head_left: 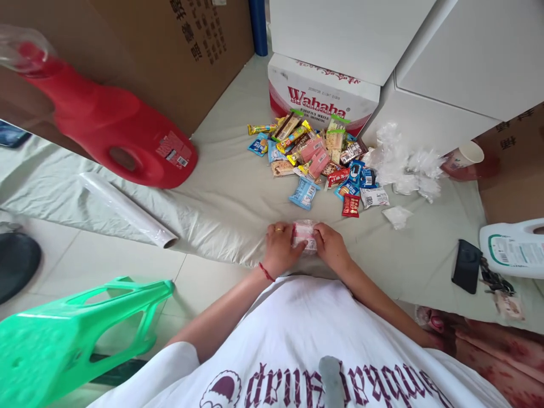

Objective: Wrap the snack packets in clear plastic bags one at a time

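My left hand (pixel 280 246) and my right hand (pixel 330 245) both grip a small pink-and-white snack packet (pixel 304 234) wrapped in clear film, held just above a pale cloth (pixel 229 198) spread on the floor. My left hand wears a ring and a red wrist cord. Both hands have fingers curled round the packet's ends. Beyond them lies a pile of several wrapped snacks (pixel 317 156), about a hand's length away.
A roll of clear film (pixel 127 209) lies left on the cloth, beside a red jug (pixel 106 122). Crumpled plastic (pixel 403 161), a paper cup (pixel 465 158), a phone (pixel 466 265), a white jug (pixel 512 246), a Wahaha carton (pixel 323 93) and a green stool (pixel 72 334) surround me.
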`<action>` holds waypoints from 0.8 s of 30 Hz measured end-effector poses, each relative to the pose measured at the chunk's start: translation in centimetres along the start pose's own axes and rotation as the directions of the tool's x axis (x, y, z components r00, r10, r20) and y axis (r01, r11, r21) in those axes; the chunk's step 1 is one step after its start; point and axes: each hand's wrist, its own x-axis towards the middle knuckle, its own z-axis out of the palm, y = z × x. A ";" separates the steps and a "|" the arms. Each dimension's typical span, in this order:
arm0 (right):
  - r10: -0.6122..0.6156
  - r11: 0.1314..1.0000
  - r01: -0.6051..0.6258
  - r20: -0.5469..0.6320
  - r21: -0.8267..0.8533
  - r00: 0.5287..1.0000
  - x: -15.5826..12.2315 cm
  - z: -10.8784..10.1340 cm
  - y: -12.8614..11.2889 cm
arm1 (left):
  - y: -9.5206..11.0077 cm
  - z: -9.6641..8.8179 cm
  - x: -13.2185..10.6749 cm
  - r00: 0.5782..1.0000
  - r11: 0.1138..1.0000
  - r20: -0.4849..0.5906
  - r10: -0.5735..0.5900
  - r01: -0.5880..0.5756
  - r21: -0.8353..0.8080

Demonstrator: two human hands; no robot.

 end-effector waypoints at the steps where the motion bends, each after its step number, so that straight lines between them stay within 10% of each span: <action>1: 0.035 0.997 -0.035 0.002 0.062 0.999 -0.2 -0.1 -0.1 | 0.5 0.5 -0.2 1.000 1.000 -0.009 -0.010 0.010 -0.029; 4: 0.232 0.898 -0.239 0.064 0.370 0.971 -0.9 -0.2 0.0 | 1.9 1.3 -0.5 0.997 0.977 -0.076 -0.001 -0.016 -0.213; 10: 0.475 0.301 -0.395 0.223 0.868 0.851 -2.5 -1.8 0.4 | 3.3 1.9 -1.5 0.934 0.896 -0.123 0.334 -0.356 -0.266; 17: 0.477 0.190 -0.351 0.227 0.917 0.849 -3.6 -2.4 1.0 | 4.6 2.5 -2.2 0.624 0.644 0.188 0.758 -0.673 -0.364; 20: 0.517 0.256 -0.256 0.092 0.932 0.851 -3.8 -2.1 1.9 | 4.4 2.2 -2.6 0.775 0.702 0.019 0.632 -0.562 -0.439; 22: 0.520 0.326 -0.205 0.006 0.923 0.854 -3.8 -2.0 2.4 | 4.4 1.9 -2.6 0.950 0.808 -0.094 0.297 -0.302 -0.506; 24: 0.511 0.358 -0.178 -0.033 0.917 0.859 -3.9 -1.8 2.6 | 4.7 1.9 -2.2 1.000 0.771 0.000 -0.025 0.020 -0.636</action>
